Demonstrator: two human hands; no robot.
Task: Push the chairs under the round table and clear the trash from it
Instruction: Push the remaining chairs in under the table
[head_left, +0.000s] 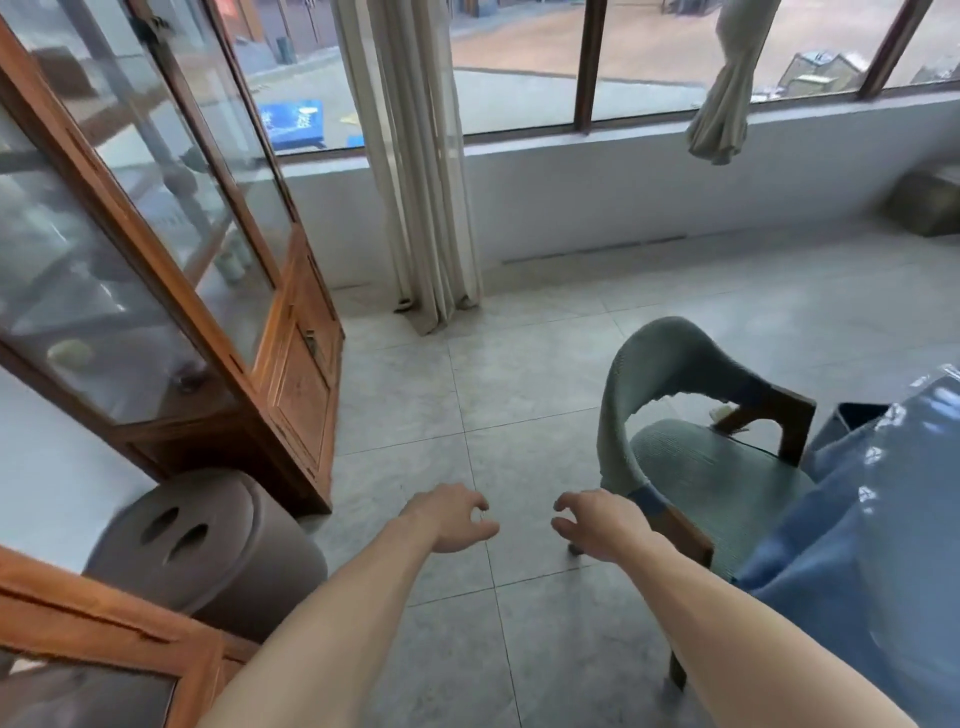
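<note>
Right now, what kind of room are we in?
Probably a dining or sitting room in a home. There is a padded green chair pulled up to a table with a blue cloth, a wooden glass-front cabinet, and long curtains by big windows.

chair: matt woven cloth, wood arms; tablecloth: glossy; cabinet: wood, glass
</note>
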